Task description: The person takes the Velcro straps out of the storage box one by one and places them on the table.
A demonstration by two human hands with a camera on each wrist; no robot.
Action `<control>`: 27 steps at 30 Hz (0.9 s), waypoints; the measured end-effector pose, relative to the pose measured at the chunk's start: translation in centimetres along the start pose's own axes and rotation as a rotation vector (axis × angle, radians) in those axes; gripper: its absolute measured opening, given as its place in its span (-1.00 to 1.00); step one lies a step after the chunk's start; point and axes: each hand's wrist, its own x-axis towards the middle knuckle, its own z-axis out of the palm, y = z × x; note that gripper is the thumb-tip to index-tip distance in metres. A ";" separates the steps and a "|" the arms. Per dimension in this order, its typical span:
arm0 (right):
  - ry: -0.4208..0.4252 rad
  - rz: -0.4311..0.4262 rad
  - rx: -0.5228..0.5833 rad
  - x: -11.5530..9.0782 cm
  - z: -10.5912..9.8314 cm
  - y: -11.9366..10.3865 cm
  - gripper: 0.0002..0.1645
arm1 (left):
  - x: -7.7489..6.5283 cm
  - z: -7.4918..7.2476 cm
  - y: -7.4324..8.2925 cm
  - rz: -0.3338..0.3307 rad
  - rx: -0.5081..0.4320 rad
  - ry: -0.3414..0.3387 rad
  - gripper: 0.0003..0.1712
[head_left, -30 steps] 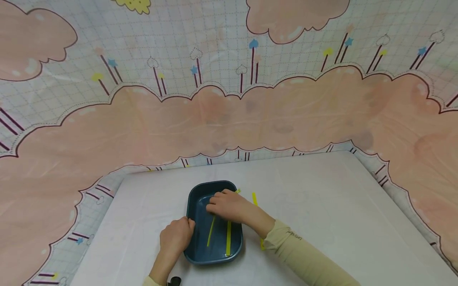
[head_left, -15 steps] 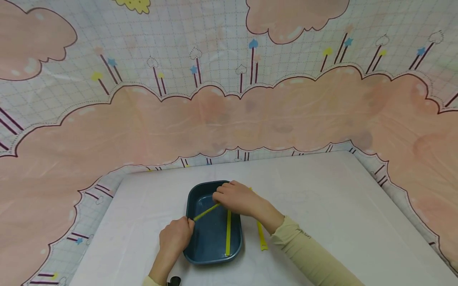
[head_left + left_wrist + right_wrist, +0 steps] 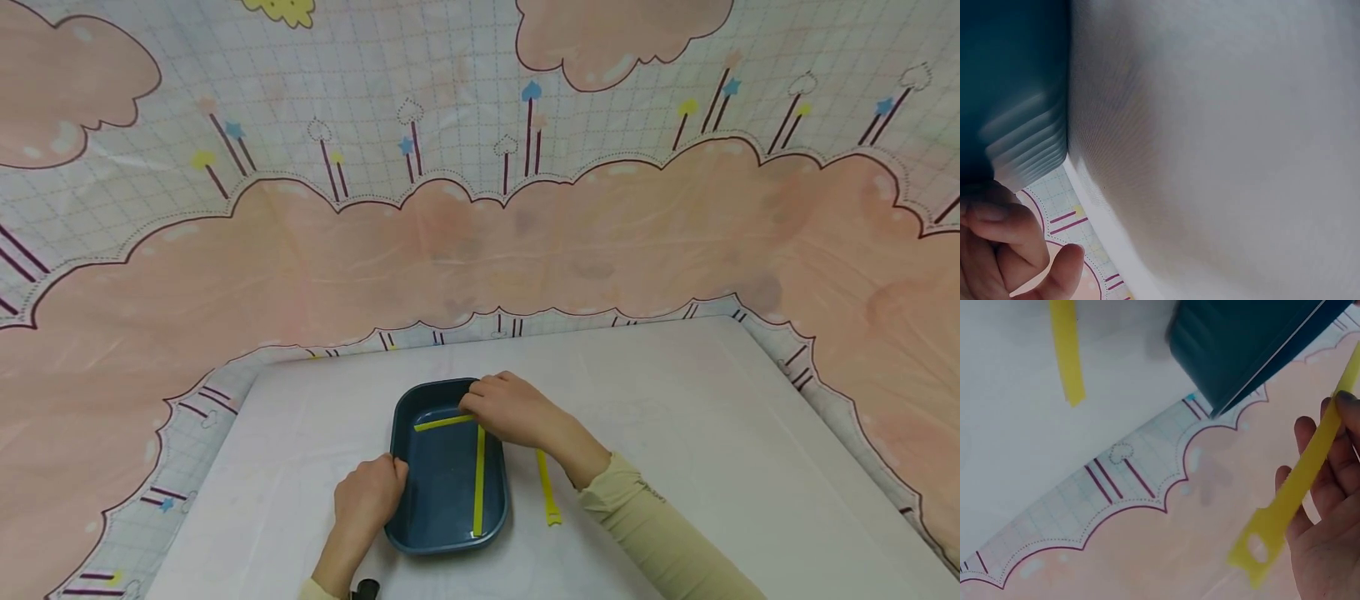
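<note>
A dark blue tray (image 3: 438, 508) stands on the white table. My left hand (image 3: 367, 500) grips its left rim; in the left wrist view the curled fingers (image 3: 1019, 234) are at the tray's edge. Over the tray's far right corner, my right hand (image 3: 513, 408) pinches a yellow cable tie (image 3: 442, 422) that stretches left across the tray. The right wrist view shows this tie's wide slotted head (image 3: 1257, 547) hanging past the palm, with the thumb (image 3: 1347, 406) pressed on the strap. Another yellow cable tie (image 3: 478, 487) lies lengthwise inside the tray, its far end near my right hand.
Right of the tray, one more yellow cable tie (image 3: 549, 496) lies on the white tabletop (image 3: 675, 433), partly hidden by my right forearm. A small black object (image 3: 366, 590) shows beside my left wrist. Cloud-patterned cloth (image 3: 480, 258) rises behind the table.
My right hand has moved right and away, toward the tray's far right corner. The held cable tie swung from pointing nearer me, past the left hand, to lying across the tray. The left hand stayed.
</note>
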 end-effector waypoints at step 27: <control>0.225 0.374 0.123 -1.4 0.1 1.9 -0.92 | -0.2 -0.2 0.2 0.011 0.001 0.001 -0.59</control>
